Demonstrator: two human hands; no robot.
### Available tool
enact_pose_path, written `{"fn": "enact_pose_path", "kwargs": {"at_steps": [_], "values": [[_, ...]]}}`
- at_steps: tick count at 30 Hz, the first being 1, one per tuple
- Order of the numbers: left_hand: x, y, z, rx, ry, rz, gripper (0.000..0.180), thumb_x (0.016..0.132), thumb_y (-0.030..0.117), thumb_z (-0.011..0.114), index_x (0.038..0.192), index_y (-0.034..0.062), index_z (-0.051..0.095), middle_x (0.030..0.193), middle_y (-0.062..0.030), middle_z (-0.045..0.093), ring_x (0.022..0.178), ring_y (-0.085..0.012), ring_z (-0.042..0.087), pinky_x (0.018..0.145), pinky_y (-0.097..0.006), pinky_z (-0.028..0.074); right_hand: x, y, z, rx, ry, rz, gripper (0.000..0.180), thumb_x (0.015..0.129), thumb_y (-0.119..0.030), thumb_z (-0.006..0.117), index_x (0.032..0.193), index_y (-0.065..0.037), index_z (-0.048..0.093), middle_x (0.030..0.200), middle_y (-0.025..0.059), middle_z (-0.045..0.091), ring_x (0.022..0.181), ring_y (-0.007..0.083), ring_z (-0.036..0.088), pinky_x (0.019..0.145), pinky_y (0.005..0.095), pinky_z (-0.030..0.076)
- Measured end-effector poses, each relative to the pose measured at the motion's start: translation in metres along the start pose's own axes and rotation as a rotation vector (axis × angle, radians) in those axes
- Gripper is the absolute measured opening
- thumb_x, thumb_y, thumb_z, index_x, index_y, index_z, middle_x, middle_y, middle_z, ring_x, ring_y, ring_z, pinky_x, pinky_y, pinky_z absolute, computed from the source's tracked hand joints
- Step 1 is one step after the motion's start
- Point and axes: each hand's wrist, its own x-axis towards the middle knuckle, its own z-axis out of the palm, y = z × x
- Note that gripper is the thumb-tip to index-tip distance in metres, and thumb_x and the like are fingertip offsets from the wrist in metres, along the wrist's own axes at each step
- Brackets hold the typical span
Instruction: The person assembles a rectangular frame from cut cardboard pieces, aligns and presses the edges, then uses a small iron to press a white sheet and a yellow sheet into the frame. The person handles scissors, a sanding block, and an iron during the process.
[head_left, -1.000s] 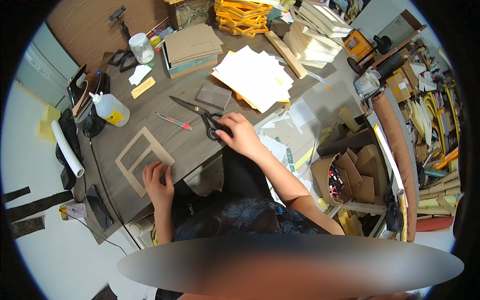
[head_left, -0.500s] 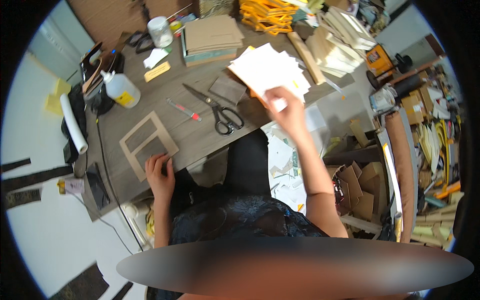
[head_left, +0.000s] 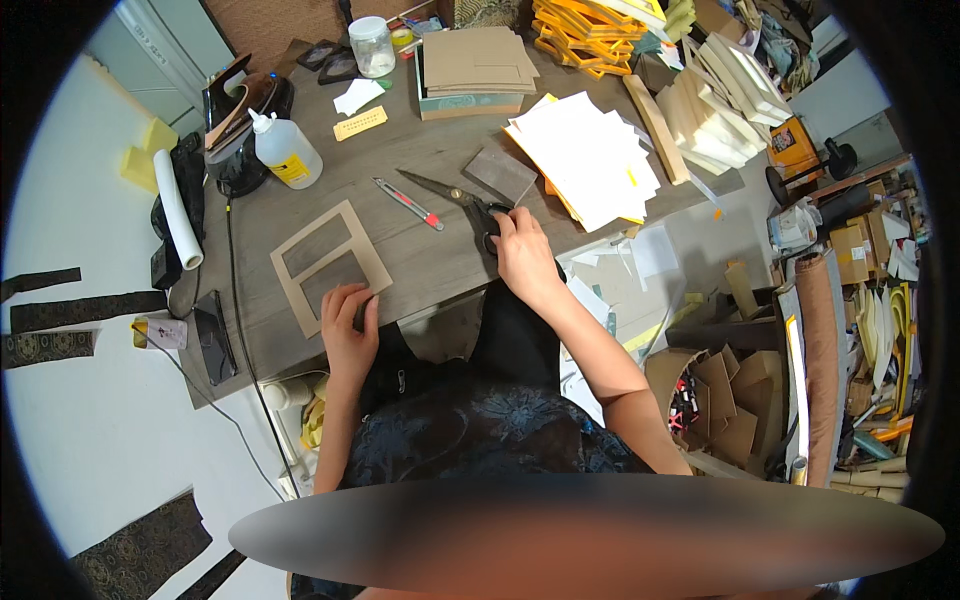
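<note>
You sat at a grey-brown table (head_left: 420, 170) that filled the upper middle of the frame, and it was crowded at its far side. Your left hand (head_left: 348, 325) lay flat, with fingers spread, on the lower corner of a cardboard frame (head_left: 330, 262), which rested flat near the front edge of the table, left of centre. Your right hand (head_left: 520, 250) was closed on the handles of the scissors (head_left: 462, 200); their blades pointed to the upper left and lay on the table. Your two hands were well apart.

Just left of the scissors lay a small knife (head_left: 408, 203) with a red part. A grey square piece (head_left: 500, 173) lay just beside the scissors, on the upper right. Further right, a loose pile of white papers (head_left: 590, 155) spread over the table edge. At the top centre there was a stack of brown cardboard (head_left: 475, 60), and beside it a clear jar (head_left: 372, 45). A white glue bottle (head_left: 285, 150) stood in the upper left, near a white roll (head_left: 175, 210) at the left edge of the table.

The floor at the right was full of cardboard boxes (head_left: 725, 390) and scraps, and yellow frames (head_left: 590, 25) were stacked at the top.
</note>
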Motion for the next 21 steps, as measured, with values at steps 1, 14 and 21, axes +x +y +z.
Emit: {"fn": "enact_pose_path", "kwargs": {"at_steps": [1, 14, 21], "values": [[-0.001, -0.004, -0.002, 0.000, 0.023, 0.024, 0.012, 0.089, 0.002, 0.074, 0.100, 0.0022, 0.071, 0.109, -0.0125, 0.071, 0.104, -0.0329, 0.065, 0.091, -0.041, 0.052, 0.000, 0.001, -0.003, 0.023, 0.038, -0.039, 0.038, 0.084, 0.000, 0.073, 0.120, 0.007, 0.064, 0.112, 0.0219, 0.059, 0.103, 0.0422, 0.063, 0.091, 0.0462, 0.054], [-0.011, -0.009, -0.022, 0.026, 0.043, -0.059, 0.017, 0.088, 0.004, 0.075, 0.104, 0.0028, 0.070, 0.113, -0.0137, 0.068, 0.107, -0.0358, 0.063, 0.092, -0.043, 0.052, 0.273, 0.136, -0.009, -0.111, 0.183, -0.058, 0.036, 0.081, -0.012, 0.077, 0.115, 0.001, 0.074, 0.112, 0.0256, 0.068, 0.107, 0.0428, 0.066, 0.096, 0.0482, 0.054], [-0.031, -0.024, -0.036, 0.136, 0.001, -0.109, 0.021, 0.086, 0.003, 0.076, 0.106, 0.0024, 0.069, 0.119, -0.0138, 0.066, 0.114, -0.0375, 0.060, 0.097, -0.045, 0.051, 0.229, 0.071, 0.008, -0.026, 0.196, -0.258, 0.021, 0.088, -0.018, 0.074, 0.102, -0.002, 0.076, 0.105, 0.0202, 0.071, 0.102, 0.0378, 0.070, 0.090, 0.0459, 0.055]]}}
